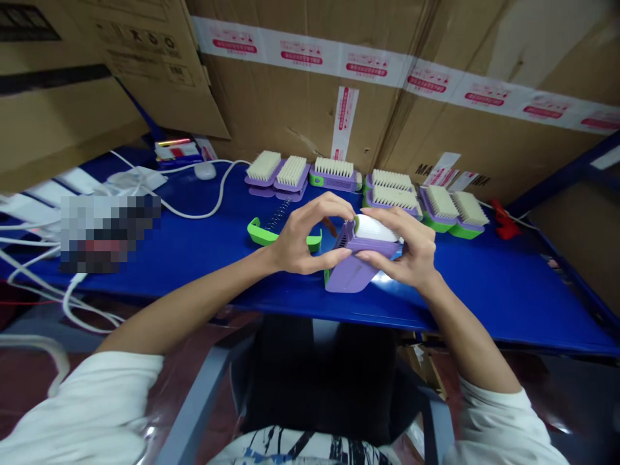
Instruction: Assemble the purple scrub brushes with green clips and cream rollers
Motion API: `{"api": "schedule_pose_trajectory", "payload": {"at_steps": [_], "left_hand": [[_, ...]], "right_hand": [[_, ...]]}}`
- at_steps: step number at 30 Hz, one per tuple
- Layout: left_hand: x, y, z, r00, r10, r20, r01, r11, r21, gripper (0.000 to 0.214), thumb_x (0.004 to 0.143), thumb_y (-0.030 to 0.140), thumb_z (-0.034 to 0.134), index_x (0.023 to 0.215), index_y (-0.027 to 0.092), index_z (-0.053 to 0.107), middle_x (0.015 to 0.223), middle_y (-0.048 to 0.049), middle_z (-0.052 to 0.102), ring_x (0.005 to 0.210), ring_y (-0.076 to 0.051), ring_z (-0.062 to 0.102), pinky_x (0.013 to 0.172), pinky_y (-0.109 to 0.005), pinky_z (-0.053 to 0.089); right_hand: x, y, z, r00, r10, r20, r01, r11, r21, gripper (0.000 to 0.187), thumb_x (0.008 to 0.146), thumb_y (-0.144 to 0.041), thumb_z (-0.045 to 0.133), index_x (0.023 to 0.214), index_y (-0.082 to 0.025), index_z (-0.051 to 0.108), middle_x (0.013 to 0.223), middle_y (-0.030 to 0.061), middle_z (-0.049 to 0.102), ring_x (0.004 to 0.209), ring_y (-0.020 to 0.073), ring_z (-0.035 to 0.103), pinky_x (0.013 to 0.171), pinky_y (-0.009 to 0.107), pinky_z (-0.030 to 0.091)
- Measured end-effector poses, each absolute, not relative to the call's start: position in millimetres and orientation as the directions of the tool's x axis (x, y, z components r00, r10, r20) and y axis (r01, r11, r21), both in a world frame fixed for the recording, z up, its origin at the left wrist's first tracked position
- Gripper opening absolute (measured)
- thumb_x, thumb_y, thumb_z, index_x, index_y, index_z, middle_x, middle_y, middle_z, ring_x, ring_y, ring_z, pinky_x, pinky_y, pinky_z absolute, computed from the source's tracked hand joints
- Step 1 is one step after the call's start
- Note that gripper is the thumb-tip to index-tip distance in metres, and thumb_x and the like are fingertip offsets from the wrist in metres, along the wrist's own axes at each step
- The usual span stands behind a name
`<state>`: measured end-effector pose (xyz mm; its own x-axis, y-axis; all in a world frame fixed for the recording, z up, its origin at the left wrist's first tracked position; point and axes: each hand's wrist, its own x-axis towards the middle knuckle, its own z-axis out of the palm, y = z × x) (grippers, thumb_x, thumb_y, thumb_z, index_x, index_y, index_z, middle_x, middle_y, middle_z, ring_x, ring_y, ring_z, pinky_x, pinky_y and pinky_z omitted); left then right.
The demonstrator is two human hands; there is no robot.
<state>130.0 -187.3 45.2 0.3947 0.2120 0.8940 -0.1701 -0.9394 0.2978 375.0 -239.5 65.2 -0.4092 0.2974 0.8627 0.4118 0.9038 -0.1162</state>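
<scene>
The purple case (356, 274), smooth plastic with flat, slanted sides and a green edge, is between the 2 hands at the near part of the glossy blue surface (208, 261). A ribbed white cylinder (375, 228) lies across its top. The left hand (305, 237) bends into a rounded C, its grip closed on the case's left end. The right hand (411, 248) has its grip clasped on the other end, thumb on purple plastic, fingers over the cylinder. A bright-green curved strip (260, 234) lies partly behind the left hand; 7 blocks of stubby cream bristles (334, 169) line the back.
</scene>
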Motion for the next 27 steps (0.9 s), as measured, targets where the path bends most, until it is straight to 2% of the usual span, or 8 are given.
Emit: {"api": "schedule_pose_trajectory", "payload": {"at_steps": [2, 6, 10, 13, 22, 27], "left_hand": [[131, -185, 44, 0.382, 0.159, 0.910, -0.163, -0.958, 0.235, 0.047, 0.095, 0.031, 0.086, 0.136, 0.026, 0.064, 0.123, -0.0097, 0.076, 0.110, -0.024, 0.076, 0.079, -0.032, 0.066], [131, -183, 44, 0.380, 0.138, 0.915, -0.131, -0.971, 0.201, 0.048, 0.095, 0.032, 0.084, 0.137, 0.027, 0.060, 0.117, -0.0073, 0.075, 0.102, -0.023, 0.076, 0.088, -0.038, 0.067], [131, -183, 45, 0.368, 0.115, 0.923, -0.123, -0.978, 0.171, 0.050, 0.095, 0.032, 0.089, 0.137, 0.027, 0.062, 0.116, -0.0070, 0.077, 0.100, -0.023, 0.078, 0.087, -0.038, 0.067], [131, -184, 47, 0.376, 0.099, 0.921, -0.139, -0.977, 0.162, 0.049, 0.096, 0.032, 0.090, 0.136, 0.026, 0.063, 0.115, -0.0080, 0.078, 0.100, -0.024, 0.078, 0.086, -0.038, 0.067], [127, -178, 58, 0.473, 0.086, 0.877, -0.145, -0.974, 0.174, 0.041, 0.095, 0.040, 0.086, 0.121, 0.030, 0.056, 0.101, -0.0023, 0.066, 0.084, -0.020, 0.060, 0.077, -0.038, 0.056], [126, -176, 60, 0.512, 0.128, 0.850, -0.112, -0.970, 0.214, 0.038, 0.094, 0.044, 0.085, 0.114, 0.029, 0.056, 0.097, -0.0011, 0.063, 0.085, -0.020, 0.060, 0.079, -0.040, 0.056]], "right_hand": [[374, -239, 69, -0.432, 0.269, 0.861, 0.431, 0.900, -0.064, 0.055, 0.101, -0.046, 0.088, 0.150, -0.025, 0.073, 0.127, 0.0113, 0.088, 0.096, 0.0269, 0.082, 0.083, 0.043, 0.067], [371, -238, 79, -0.479, 0.253, 0.841, 0.456, 0.890, -0.008, 0.049, 0.101, -0.048, 0.089, 0.141, -0.022, 0.076, 0.115, 0.0104, 0.088, 0.090, 0.0260, 0.078, 0.082, 0.044, 0.065], [373, -238, 84, -0.478, 0.320, 0.818, 0.420, 0.901, -0.107, 0.033, 0.111, -0.044, 0.075, 0.136, -0.023, 0.079, 0.116, 0.0104, 0.088, 0.096, 0.0253, 0.079, 0.084, 0.044, 0.065], [375, -240, 85, -0.435, 0.353, 0.828, 0.426, 0.891, -0.156, 0.027, 0.112, -0.039, 0.073, 0.132, -0.024, 0.083, 0.115, 0.0098, 0.088, 0.098, 0.0253, 0.081, 0.084, 0.044, 0.065], [369, -245, 84, -0.408, 0.322, 0.854, 0.488, 0.868, -0.094, 0.029, 0.110, -0.039, 0.075, 0.135, -0.030, 0.086, 0.106, 0.0060, 0.086, 0.089, 0.0230, 0.079, 0.079, 0.042, 0.064], [361, -249, 77, -0.334, 0.278, 0.901, 0.483, 0.871, -0.089, 0.028, 0.111, -0.039, 0.074, 0.135, -0.031, 0.085, 0.104, 0.0055, 0.082, 0.089, 0.0229, 0.078, 0.078, 0.041, 0.064]]}}
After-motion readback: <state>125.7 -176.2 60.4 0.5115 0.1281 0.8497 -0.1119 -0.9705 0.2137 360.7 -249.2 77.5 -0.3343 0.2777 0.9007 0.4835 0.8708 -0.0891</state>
